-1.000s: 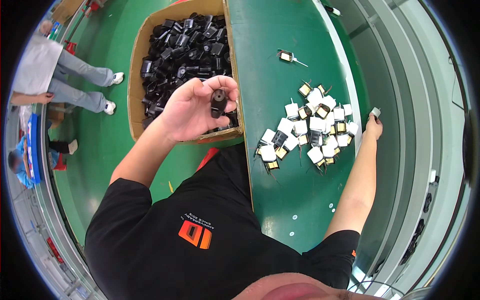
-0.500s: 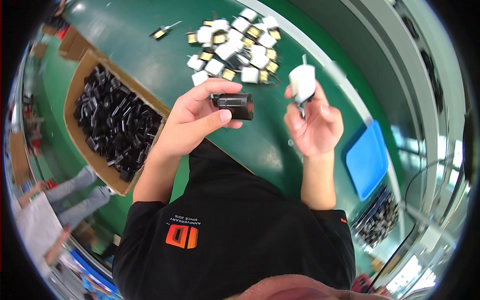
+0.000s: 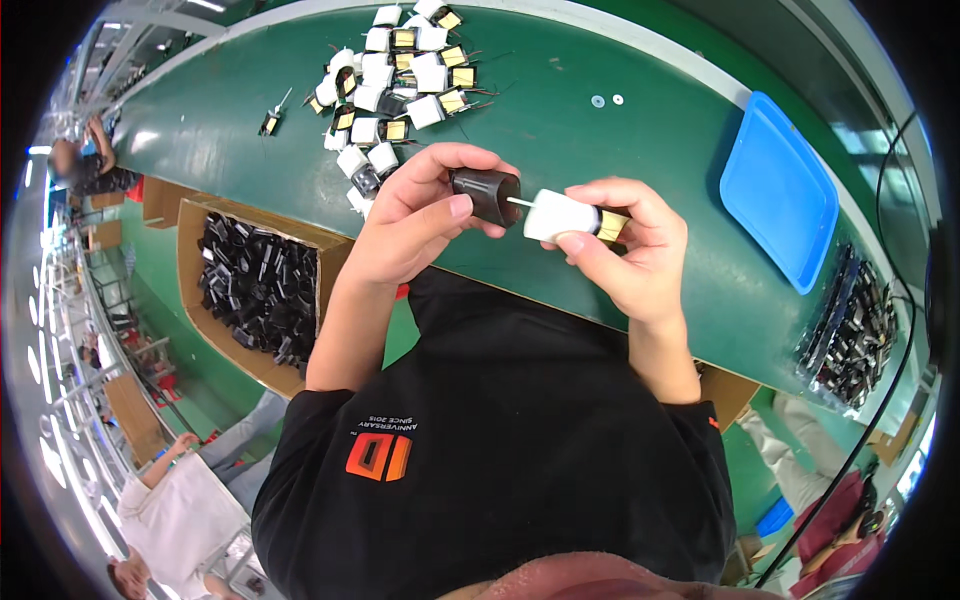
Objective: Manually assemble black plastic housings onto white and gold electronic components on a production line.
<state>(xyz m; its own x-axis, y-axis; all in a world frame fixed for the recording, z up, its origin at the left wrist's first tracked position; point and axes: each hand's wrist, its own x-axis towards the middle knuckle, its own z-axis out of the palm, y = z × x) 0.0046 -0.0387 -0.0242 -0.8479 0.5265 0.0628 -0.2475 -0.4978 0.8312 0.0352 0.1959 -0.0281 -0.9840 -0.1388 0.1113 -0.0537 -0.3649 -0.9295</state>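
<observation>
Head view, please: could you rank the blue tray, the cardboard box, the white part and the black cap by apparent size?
1. cardboard box
2. blue tray, nearly as large; fisheye bending leaves these two unsure
3. white part in the right hand
4. black cap in the left hand, similar, hardly rankable

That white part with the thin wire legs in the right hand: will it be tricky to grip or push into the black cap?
The white part looks rigid and blocky, so the right hand probably pinches it firmly. Its thin wire legs seem bendable; pushing it off-line toward the black cap in the left hand could kink them. It fits between the fingertips, so it is likely light.
</observation>
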